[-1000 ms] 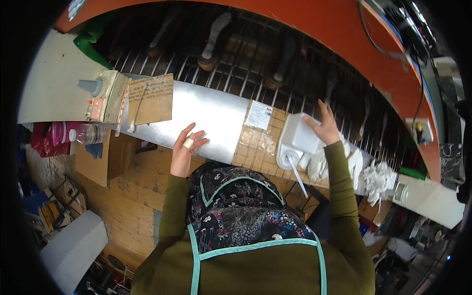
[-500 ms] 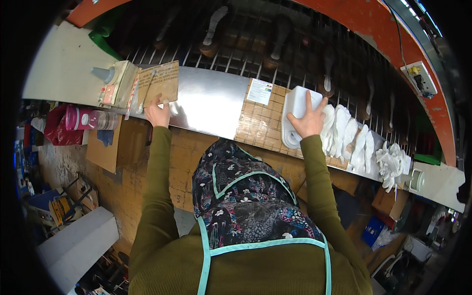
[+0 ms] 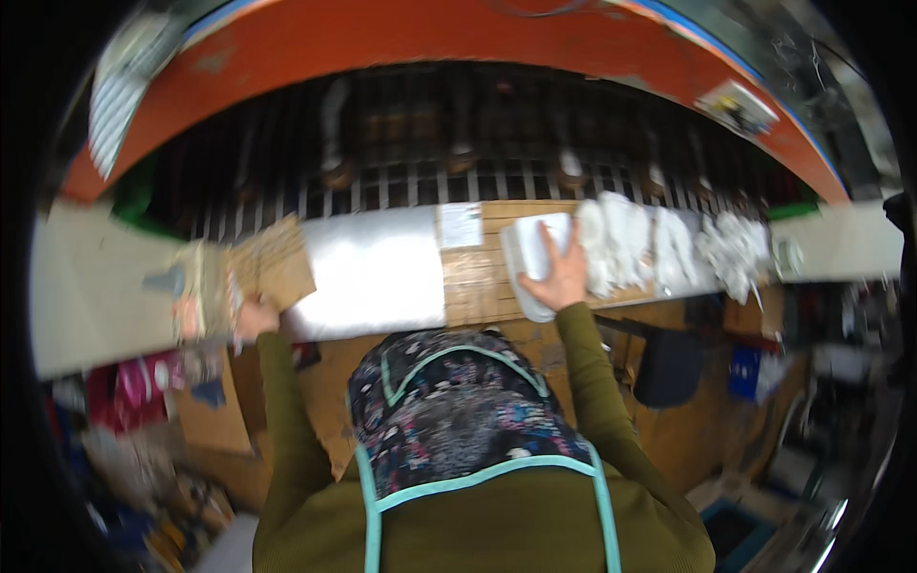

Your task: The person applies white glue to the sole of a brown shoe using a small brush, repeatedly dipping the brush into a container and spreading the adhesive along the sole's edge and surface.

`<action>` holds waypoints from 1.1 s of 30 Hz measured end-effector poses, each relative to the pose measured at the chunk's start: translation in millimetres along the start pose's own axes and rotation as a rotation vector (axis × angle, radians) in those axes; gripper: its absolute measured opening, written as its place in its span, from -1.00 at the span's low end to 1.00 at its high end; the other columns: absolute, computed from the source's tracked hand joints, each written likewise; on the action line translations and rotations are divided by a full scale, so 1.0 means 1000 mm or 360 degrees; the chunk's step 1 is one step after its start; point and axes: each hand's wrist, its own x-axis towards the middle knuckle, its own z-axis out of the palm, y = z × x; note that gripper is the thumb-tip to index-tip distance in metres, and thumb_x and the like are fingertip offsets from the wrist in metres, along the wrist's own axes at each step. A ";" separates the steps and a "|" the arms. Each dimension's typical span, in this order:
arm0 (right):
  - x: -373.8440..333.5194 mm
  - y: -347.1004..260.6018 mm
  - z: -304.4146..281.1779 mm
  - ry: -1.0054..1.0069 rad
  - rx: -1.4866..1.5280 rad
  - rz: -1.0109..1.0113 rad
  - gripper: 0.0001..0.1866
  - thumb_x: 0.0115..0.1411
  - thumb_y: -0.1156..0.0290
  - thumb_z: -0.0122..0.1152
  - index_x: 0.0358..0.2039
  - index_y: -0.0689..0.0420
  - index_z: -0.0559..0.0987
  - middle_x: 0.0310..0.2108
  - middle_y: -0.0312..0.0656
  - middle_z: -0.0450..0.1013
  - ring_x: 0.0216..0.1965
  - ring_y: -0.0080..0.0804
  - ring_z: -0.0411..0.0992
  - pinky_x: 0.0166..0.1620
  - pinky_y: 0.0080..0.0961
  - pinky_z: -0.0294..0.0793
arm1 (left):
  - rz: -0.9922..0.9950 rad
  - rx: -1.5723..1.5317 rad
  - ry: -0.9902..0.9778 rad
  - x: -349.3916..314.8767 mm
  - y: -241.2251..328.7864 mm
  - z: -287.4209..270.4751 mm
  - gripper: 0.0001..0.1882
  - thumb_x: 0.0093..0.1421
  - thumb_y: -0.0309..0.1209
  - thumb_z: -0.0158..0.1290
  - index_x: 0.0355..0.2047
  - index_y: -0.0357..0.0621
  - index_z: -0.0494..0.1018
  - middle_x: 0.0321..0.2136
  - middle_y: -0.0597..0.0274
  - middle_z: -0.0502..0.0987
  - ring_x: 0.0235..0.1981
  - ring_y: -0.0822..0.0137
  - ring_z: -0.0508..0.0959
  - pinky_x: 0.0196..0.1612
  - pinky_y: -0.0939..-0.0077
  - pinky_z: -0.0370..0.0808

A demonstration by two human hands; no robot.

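Note:
My left hand (image 3: 256,317) is at the counter's near edge, by the lower corner of a brown cardboard piece (image 3: 272,258). Motion blur hides whether its fingers grip anything. With fingers spread, my right hand (image 3: 562,272) lies over a white plastic container (image 3: 523,250). Its thumb and forefinger rest on the container's surface. Just right of that hand, white cloth pieces (image 3: 626,239) that look like gloves lie in a row. Farther right is a loose bunch of white gloves (image 3: 731,253).
A shiny metal plate (image 3: 373,272) and a tan board (image 3: 473,286) with a printed sheet (image 3: 461,225) cover the counter between my hands. Dark rods (image 3: 411,181) line the back under an orange beam (image 3: 430,38). A dark stool (image 3: 669,368) stands below.
The view has turned, levelling the counter. My left hand has shifted left along the cardboard's near edge. My right hand stays spread on the container, which keeps its place on the board.

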 end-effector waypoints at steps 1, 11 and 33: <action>0.001 -0.003 -0.005 -0.0076 0.0010 0.0111 0.07 -0.31 0.02 0.44 0.31 -0.25 0.19 0.33 0.31 -0.22 0.08 0.19 0.24 0.08 0.00 0.28 | -0.0010 0.0116 0.0083 -0.001 -0.004 0.008 -0.67 0.01 -0.10 0.12 -0.23 0.13 0.60 -0.30 0.16 0.63 -0.23 0.07 0.61 -0.18 0.09 0.50; -0.003 0.076 -0.034 0.0887 0.0303 0.0476 -0.59 0.01 0.31 0.25 -0.07 0.01 0.58 -0.05 0.05 0.43 -0.02 0.03 0.37 0.07 -0.17 0.30 | 0.0670 -0.0408 -0.0061 -0.072 0.103 -0.016 -0.75 0.08 -0.23 0.17 -0.19 0.15 0.54 -0.16 0.30 0.44 0.01 0.17 0.32 0.01 -0.01 0.07; -0.024 0.365 -0.026 0.0099 0.1763 0.1313 -0.57 -0.18 0.43 0.50 -0.28 0.36 0.59 -0.49 -0.28 0.46 -0.46 -0.57 0.38 -0.30 -0.61 0.40 | 0.1388 -0.0931 -0.0380 -0.252 0.282 -0.111 -0.84 0.11 -0.35 0.17 -0.29 -0.08 0.54 -0.27 0.24 0.54 -0.14 0.21 0.48 0.01 0.31 0.23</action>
